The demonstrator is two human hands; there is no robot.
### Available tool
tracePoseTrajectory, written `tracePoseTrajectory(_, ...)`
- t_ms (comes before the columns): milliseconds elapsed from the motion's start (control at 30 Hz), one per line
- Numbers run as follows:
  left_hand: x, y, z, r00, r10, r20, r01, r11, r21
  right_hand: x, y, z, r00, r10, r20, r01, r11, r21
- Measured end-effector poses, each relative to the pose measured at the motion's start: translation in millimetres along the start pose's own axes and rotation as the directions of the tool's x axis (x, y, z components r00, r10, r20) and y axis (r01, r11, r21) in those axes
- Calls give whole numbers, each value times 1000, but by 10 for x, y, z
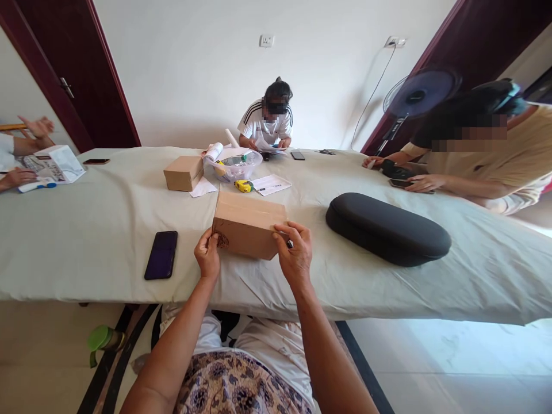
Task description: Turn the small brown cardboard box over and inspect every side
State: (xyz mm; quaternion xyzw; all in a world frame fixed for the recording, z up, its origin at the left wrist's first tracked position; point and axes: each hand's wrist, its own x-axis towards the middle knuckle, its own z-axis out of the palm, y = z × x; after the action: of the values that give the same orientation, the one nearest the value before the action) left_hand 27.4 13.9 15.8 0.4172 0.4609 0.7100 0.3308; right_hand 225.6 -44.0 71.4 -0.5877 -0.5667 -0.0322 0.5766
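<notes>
Between my hands is a brown cardboard box [245, 233], tilted a little on the cloth-covered table [103, 253]. My left hand [207, 253] grips its near left corner, beside a dark, torn-looking patch. At the right end, the thumb and fingers of my right hand [296, 244] pinch the box's edge. A small dark thing shows by the right fingers, too small to make out. To the left of my left hand lies a dark phone [161, 255]. Right of my right hand sits a long black case [388, 229], closed.
Behind the box are a smaller cardboard box [183, 173], a plastic basin [241, 170] of mixed items, a yellow tape measure [244, 186] and a white paper [272, 184]. Other people sit opposite, at the right and at the far left. A fan [416, 95] stands behind.
</notes>
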Motion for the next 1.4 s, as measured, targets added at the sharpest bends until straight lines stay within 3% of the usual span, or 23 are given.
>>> tracePoseTrajectory(133, -4, -138, -132, 997, -76, 16, 74, 992, 104, -102, 37, 140, 1000, -9, 25, 8, 1000, 24)
tracePoseTrajectory(267, -12, -40, -186, 991, -68, 111, 47, 982, 184, -92, -83, 231, 1000, 0, -23, -2, 994, -110)
tracePoseTrajectory(333, -5, 77, -158, 990, -23, 137, -7, 976, 216, -63, -173, 274, 999, 22, -44, -31, 976, -215)
tracePoseTrajectory(433, 27, 278, -46, 982, 133, 132, -167, 939, 299, -35, -286, 338, 998, 37, -44, -49, 954, -297)
tracePoseTrajectory(567, 64, 438, 149, 932, 294, 214, -358, 847, 393, -38, -359, 420, 999, 23, -25, -30, 954, -299)
tracePoseTrajectory(700, 52, 400, 245, 920, 323, 223, -391, 799, 456, -51, -363, 482, 999, -1, -48, -13, 959, -284)
tracePoseTrajectory(900, 42, 370, 227, 914, 336, 225, -404, 792, 458, -35, -255, 449, 1000, -13, -17, 8, 967, -253)
tracePoseTrajectory(1067, 47, 420, 222, 923, 309, 231, -383, 800, 462, -23, -117, 322, 998, -43, 54, 51, 986, -157)
tracePoseTrajectory(1200, 49, 440, 224, 928, 291, 232, -369, 803, 469, -32, 22, 233, 999, -41, 30, 40, 999, 37)
tracePoseTrajectory(1300, 53, 440, 229, 926, 297, 232, -375, 792, 481, -67, 197, 229, 998, 65, 27, -70, 968, 239)
tracePoseTrajectory(1400, 58, 428, 235, 922, 318, 221, -387, 780, 492, -140, 420, 257, 973, 187, 138, -227, 897, 379)
